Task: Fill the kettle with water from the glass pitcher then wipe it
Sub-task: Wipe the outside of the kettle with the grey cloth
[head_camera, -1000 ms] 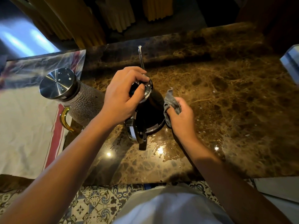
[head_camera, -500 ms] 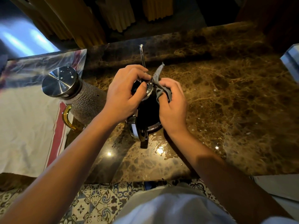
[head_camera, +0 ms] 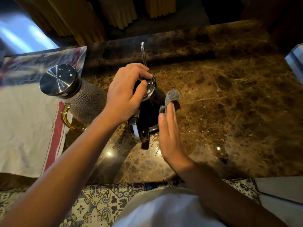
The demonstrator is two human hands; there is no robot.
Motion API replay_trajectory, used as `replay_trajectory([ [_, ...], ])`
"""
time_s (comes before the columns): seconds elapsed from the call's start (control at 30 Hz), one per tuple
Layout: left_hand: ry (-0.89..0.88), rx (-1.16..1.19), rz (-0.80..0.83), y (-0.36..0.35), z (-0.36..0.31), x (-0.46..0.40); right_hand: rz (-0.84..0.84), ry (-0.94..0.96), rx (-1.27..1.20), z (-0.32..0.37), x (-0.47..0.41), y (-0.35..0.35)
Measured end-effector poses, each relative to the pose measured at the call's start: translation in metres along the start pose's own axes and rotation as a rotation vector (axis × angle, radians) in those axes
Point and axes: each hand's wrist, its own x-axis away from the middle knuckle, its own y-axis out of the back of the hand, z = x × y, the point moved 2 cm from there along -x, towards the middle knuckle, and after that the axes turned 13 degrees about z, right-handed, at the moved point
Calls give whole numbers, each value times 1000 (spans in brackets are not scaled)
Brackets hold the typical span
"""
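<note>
- The black kettle stands upright near the middle of the brown marble counter, its thin gooseneck spout pointing away from the person and its handle pointing back toward them — so its long axis runs front to back.
- The left hand curls over the top of the kettle, fingers gripping the metal lid.
- The right hand is flat, fingers straight, pressing a small grey cloth against the kettle's right side; how much cloth lies under the palm is hidden.
- The glass pitcher, steel-capped with an amber handle, stands just left of the kettle at the edge of a white cloth with a red stripe.
- The left hand covers most of the lid and the kettle's upper body — the dark body itself is hard to read.
</note>
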Motion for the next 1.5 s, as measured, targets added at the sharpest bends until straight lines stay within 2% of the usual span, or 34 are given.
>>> replay_trajectory([
  [0.2, -11, -2, -6, 0, -1, 0, -43, 196, 30, 25, 5, -12],
  [0.4, 13, -29, 44, 2, 0, 0, -220, 279, -172, 41, -29, 10],
  [0.5, 11, -18, 36, 2, -2, 1, -282, 216, -138, 39, -46, 19],
  [0.63, 3, -3, 21, 2, -2, 0, -246, 71, -306, 28, -55, 25],
  [0.77, 11, -1, 25, 1, -2, 0, -294, -20, -250, 28, -56, 30],
  [0.87, 12, 9, 19, 2, -2, 1, -288, -61, -416, 31, -56, 29],
  [0.97, 21, 17, 18, 2, -2, 1, -287, -109, -456, 31, -60, 33],
  [1.13, 10, 8, 25, 2, -1, 1, -257, 76, -643, 59, -64, 38],
  [1.2, 13, 4, 21, 1, -1, 1, -262, 130, -605, 66, -63, 36],
  [1.27, 11, 4, 15, 1, -1, 1, -293, 137, -432, 59, -63, 33],
  [1.4, 0, 5, 7, 1, -1, 1, -264, 43, -114, 30, -52, 28],
  [1.5, 4, 4, 4, 0, 0, 1, -185, 25, -91, 16, -32, 22],
])
